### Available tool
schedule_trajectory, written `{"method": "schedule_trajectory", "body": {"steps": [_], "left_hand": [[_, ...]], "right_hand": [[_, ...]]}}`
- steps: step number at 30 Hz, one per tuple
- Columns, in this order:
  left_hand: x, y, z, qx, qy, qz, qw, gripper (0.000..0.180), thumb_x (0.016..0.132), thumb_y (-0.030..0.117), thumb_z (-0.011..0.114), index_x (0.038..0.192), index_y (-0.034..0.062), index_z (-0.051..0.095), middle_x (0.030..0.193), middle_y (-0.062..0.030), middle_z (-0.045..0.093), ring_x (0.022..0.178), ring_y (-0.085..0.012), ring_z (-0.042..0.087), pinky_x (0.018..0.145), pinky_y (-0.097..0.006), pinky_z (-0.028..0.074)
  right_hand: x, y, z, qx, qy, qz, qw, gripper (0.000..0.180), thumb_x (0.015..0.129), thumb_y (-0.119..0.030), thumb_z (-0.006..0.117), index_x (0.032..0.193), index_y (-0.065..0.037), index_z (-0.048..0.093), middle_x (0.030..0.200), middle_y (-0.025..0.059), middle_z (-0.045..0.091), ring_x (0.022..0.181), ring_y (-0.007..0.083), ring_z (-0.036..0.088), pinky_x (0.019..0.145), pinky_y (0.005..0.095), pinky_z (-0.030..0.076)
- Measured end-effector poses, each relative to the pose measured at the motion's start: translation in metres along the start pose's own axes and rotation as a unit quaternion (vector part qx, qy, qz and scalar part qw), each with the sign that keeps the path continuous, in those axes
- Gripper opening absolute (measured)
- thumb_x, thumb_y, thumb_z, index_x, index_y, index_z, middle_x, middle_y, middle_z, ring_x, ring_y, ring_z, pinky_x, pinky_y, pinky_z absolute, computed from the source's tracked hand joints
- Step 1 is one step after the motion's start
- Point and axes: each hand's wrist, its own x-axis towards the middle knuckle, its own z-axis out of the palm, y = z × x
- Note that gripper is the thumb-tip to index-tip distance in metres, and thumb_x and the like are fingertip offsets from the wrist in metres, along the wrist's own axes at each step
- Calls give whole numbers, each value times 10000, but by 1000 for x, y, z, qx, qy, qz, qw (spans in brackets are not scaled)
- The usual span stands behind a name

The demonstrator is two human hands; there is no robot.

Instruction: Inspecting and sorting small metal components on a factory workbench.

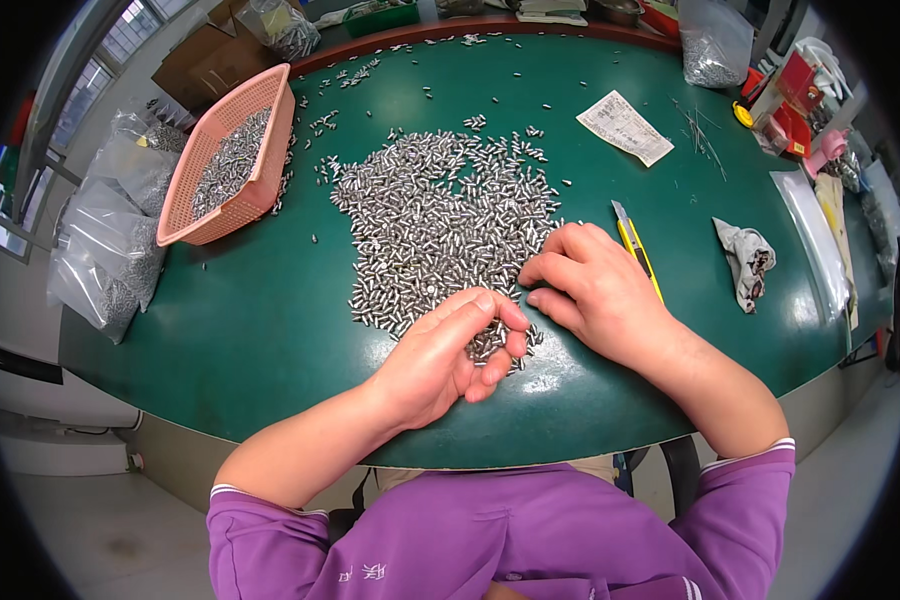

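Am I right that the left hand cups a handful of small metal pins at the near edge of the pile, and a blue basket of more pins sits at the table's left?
Not quite: the basket is pink, not blue, as the head view shows. The rest stands: the left hand cups small metal pins at the near edge of the pile, and the basket sits at the left of the table.

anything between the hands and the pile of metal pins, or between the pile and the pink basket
Nothing visible. The left hand cups some pins and the right hand rests on the edge of the pile of metal pins. Only bare green table with a few stray pins lies between the pile and the pink basket.
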Motion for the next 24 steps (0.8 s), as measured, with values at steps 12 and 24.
{"method": "schedule_trajectory", "body": {"steps": [12, 24], "left_hand": [[1, -3, -3, -19, -9, -2, 1000, 119, 985, 197, 537, 1036, 90, 518, 905, -36, 580, 632, -62, 466, 482, -202, 343], [1, 0, -1, -6, 12, -28, 1000, 166, 995, 217, 475, 1035, 73, 546, 893, -47, 567, 640, -100, 472, 488, -227, 364]], "right_hand": [[4, -11, -8, 136, 26, -20, 990, 110, 797, -121, 691, 896, -107, 644, 921, 51, 566, 918, 267, 561, 795, 391, 467], [1, -3, -26, 160, -154, -1, 975, 242, 762, -102, 738, 985, -69, 649, 910, 65, 613, 906, 253, 602, 780, 370, 489]]}}
